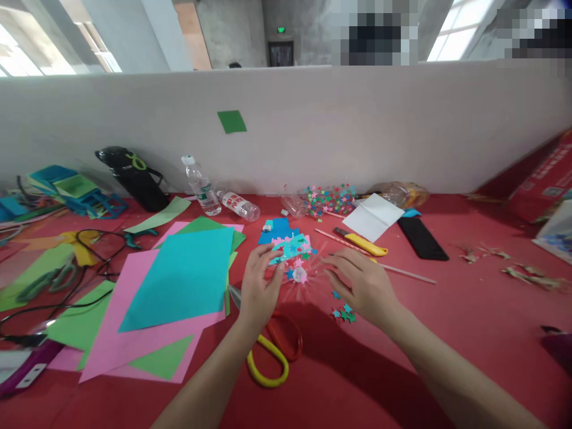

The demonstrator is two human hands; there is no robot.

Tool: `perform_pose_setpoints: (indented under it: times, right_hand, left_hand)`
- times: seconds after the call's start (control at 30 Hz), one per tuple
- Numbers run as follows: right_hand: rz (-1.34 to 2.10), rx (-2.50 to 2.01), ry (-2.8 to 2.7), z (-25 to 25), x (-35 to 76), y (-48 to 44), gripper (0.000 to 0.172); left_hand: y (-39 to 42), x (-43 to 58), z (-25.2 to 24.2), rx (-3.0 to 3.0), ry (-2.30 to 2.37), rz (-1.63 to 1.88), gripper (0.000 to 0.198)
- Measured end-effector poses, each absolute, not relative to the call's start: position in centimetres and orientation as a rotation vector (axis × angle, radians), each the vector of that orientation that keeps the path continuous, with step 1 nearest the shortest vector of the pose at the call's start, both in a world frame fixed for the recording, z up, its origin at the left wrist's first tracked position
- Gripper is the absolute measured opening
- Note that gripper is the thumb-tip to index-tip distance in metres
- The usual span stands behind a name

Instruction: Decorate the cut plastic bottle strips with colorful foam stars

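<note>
left hand (261,283), right hand (364,283): both part-curled, thumbs apart from fingers, flanking star-dotted clear plastic piece (298,274) on red table (482,310), perhaps to steady its light, splayed form; loose stars (347,308) beside right hand, presumably for reach.

Bottle labels (234,201), the red box's print (550,166) and the green sign (281,29) are unreadable.

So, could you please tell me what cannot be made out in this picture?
All in the head view:
Scissors: their middle is hidden by the left hand and wrist.
Clear plastic piece: see-through and blurred, so its outline, and whether the left or right hand touches it, is unclear.
Green-labelled bottle: its print is too small.
Red box: cut off by the right edge.
Purple object: cut off by the left edge.
</note>
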State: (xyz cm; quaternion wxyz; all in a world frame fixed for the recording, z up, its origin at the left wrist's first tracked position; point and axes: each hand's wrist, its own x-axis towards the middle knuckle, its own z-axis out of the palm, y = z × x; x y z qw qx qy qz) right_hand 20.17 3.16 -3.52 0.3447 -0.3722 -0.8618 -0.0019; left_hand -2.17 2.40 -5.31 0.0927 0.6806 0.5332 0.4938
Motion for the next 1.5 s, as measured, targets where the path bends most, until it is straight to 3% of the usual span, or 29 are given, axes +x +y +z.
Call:
perform_pose_setpoints:
  times: [0.07, 0.23, 0.43, 0.53, 0.63, 0.73, 0.8, 0.9, 1.03, 1.23, 1.4, 1.5]
  right_hand:
    - [-0.016, -1.004, -2.239, -4.0, 20.7, 3.2, 0.016]
    - [-0.024, -1.055, -2.221, -5.3, 21.5, 3.4, 0.016]
    - [-0.018, -1.1, -2.214, -6.6, 22.3, 3.6, 0.016]
    - [-0.025, -1.128, -2.198, -6.7, 22.8, 3.7, 0.016]
    - [-0.029, -1.161, -2.184, -6.8, 23.2, 3.8, 0.017]
    - [-0.033, -1.2, -2.183, -7.0, 23.6, 3.9, 0.019]
    - [-0.036, -1.224, -2.189, -7.2, 23.9, 3.9, 0.02]
    - [-0.033, -1.258, -2.209, -7.3, 24.3, 4.0, 0.02]
    - [-0.028, -1.349, -2.25, -7.2, 25.2, 4.4, 0.021]
    - [-0.021, -1.616, -2.25, -7.6, 26.9, 4.9, 0.016]
    - [0.017, -1.74, -2.251, -7.5, 26.7, 4.4, 0.011]
    - [0.04, -1.786, -2.257, -6.9, 26.4, 4.1, 0.006]
  left_hand:
    - [2.5, -2.2, -4.8, 1.992, 1.609, 1.494, 0.005]
    - [2.5, -2.1, -4.0, 1.92, 1.647, 1.456, 0.025]
    - [2.3, -2.2, -3.9, 1.926, 1.669, 1.422, 0.034]
    - [2.3, -2.3, -3.8, 1.944, 1.644, 1.461, 0.03]
    - [1.9, -2.0, -3.5, 1.972, 1.58, 1.534, 0.003]
    - [0.9, -1.1, -3.1, 2.076, 1.464, 1.563, 0.015]
    - [0.0, -0.2, -3.0, 2.231, 1.39, 1.461, 0.002]
    - [-1.1, 1.4, -3.3, 2.477, 1.349, 1.189, 0.026]
    - [-1.8, 3.6, -4.0, 2.638, 1.268, 0.982, 0.042]
    - [-1.6, 6.2, -5.3, 2.568, 1.248, 0.796, 0.016]
    - [-1.4, 7.4, -5.4, 2.665, 1.149, 0.707, 0.015]
    - [-2.2, 7.6, -5.3, 2.767, 1.092, 0.742, 0.024]
